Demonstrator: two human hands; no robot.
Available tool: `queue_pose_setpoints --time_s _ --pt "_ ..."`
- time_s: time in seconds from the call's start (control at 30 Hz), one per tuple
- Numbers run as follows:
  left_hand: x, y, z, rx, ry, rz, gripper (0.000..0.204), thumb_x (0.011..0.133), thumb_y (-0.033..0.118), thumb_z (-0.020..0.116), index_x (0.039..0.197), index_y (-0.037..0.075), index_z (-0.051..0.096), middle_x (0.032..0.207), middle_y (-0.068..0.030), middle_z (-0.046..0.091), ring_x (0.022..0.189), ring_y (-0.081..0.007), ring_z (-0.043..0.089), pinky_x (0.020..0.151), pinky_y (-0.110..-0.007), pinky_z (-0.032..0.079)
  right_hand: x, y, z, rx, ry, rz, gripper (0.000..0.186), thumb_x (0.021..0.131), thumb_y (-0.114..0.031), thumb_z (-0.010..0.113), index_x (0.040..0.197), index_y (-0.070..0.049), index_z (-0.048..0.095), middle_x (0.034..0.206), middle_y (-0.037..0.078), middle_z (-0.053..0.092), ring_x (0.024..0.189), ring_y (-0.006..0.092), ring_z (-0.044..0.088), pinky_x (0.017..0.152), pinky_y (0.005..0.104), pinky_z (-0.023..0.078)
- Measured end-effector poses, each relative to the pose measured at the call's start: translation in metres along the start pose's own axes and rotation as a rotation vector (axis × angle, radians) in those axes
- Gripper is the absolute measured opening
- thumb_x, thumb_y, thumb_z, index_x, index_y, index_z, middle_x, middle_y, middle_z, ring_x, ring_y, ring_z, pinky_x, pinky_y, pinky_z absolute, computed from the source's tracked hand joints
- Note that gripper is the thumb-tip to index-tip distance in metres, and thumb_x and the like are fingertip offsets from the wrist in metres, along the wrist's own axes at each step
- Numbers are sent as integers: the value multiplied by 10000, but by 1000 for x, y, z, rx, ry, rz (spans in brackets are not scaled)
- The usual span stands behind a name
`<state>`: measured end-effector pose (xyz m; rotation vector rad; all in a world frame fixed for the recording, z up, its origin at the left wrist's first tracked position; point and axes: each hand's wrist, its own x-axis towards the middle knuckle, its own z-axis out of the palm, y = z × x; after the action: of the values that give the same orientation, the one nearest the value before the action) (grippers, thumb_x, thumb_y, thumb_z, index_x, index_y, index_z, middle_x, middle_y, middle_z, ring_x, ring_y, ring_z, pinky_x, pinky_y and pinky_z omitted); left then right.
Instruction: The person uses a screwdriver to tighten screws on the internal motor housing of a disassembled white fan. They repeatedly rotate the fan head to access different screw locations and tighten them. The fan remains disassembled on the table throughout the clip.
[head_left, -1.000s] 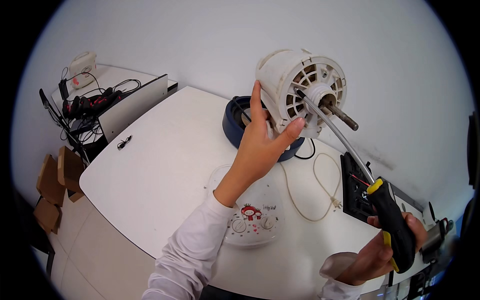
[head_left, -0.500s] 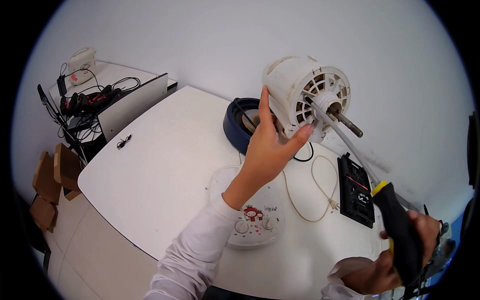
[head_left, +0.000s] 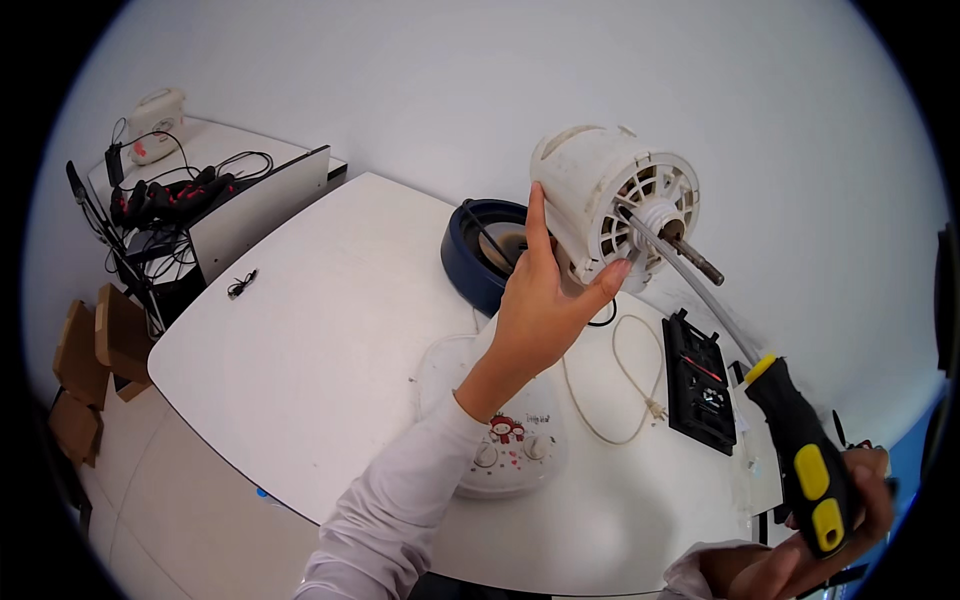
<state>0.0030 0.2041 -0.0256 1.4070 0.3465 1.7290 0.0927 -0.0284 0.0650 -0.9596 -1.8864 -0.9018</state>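
A white fan motor housing [head_left: 590, 190] with a slotted round front and a bare metal shaft [head_left: 698, 262] stands above a white fan base [head_left: 512, 475] with two knobs and a red cartoon print. My left hand [head_left: 545, 310] grips the housing, index finger along its side and thumb by the front rim. Into the front slots reaches the long blade of a screwdriver [head_left: 800, 440] with a black and yellow handle. My right hand [head_left: 850, 520] is closed behind and under that handle, its fingers partly hidden. Where the blade tip ends inside cannot be made out.
Behind the base lies a dark blue round tub [head_left: 465, 262]. A pale power cord [head_left: 590, 430] loops beside an open black tool case [head_left: 695, 385] on the white table [head_left: 300, 350]. A small black cable [head_left: 242, 284] lies to the left. Cardboard boxes [head_left: 125, 340] stand on the floor.
The screwdriver handle has turned, now showing its yellow patches, and my right hand has shifted lower on it. My left hand stays on the housing. The whole view has shifted slightly.
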Motion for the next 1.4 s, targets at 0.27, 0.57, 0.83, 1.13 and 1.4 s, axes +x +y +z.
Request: queue_pose_setpoints --time_s 0.27,0.57,0.83,1.13,1.4 --pt "1 -15 0 141 70 109 982 775 392 663 1390 -59 45 1174 -285 488 1072 -396 502 910 -403 393 -11 -9 -31 -630 -134 515 569 906 -538 334 1071 -26 518 704 51 494 574 47 452 502 187 329" --pt "-1 -18 3 124 75 138 988 776 404 659 1391 -63 43 1191 -303 458 1050 -410 487 896 -430 390 -12 -13 -22 -671 -159 273 495 917 -447 391 1230 -68 447 1112 129 480 841 169 503 626 256 427" --pt "-1 -14 3 107 71 94 980 773 391 666 1388 -68 56 1112 -271 508 988 -369 519 854 -402 416 -4 -10 -28 -728 -175 482 431 943 -389 358 1247 -113 487 1079 141 524 843 194 585 627 205 467" --pt "-2 -16 2 140 62 80 985 775 406 661 1388 -70 54 1070 -271 520 951 -364 522 835 -399 420 -11 -12 -32 -725 -230 90 422 828 -336 580 1186 -183 416 1224 148 377 1100 313 482 864 372 462" --pt "-1 -14 2 143 74 97 985 776 413 659 1389 -70 57 1083 -271 516 960 -368 518 846 -404 412 -8 -13 -22 -559 -199 242 518 876 -490 458 1191 -79 427 1030 164 492 922 260 526 753 319 461"
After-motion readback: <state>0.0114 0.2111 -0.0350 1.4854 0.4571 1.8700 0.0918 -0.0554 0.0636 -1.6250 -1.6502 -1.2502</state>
